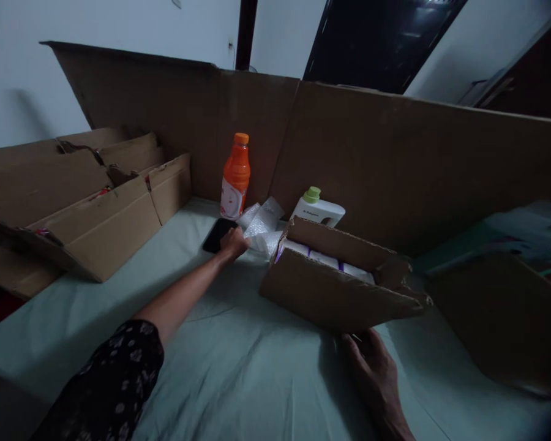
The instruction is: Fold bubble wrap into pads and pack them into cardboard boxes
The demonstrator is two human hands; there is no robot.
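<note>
My left hand (234, 244) reaches far forward with its fingers closed on a sheet of clear bubble wrap (259, 225) that lies on the pale green sheet. A black phone (217, 236) rests just left of that hand. My right hand (371, 367) touches the near bottom corner of a small open cardboard box (335, 294); its fingertips are tucked under the box. White packets with purple bands (324, 258) lie inside the box.
An orange bottle (236, 177) and a white bottle with a green cap (318, 209) stand behind the bubble wrap. Tall cardboard panels (395, 159) wall off the back. Flattened cartons (87, 208) pile at the left, another carton (505, 318) at the right.
</note>
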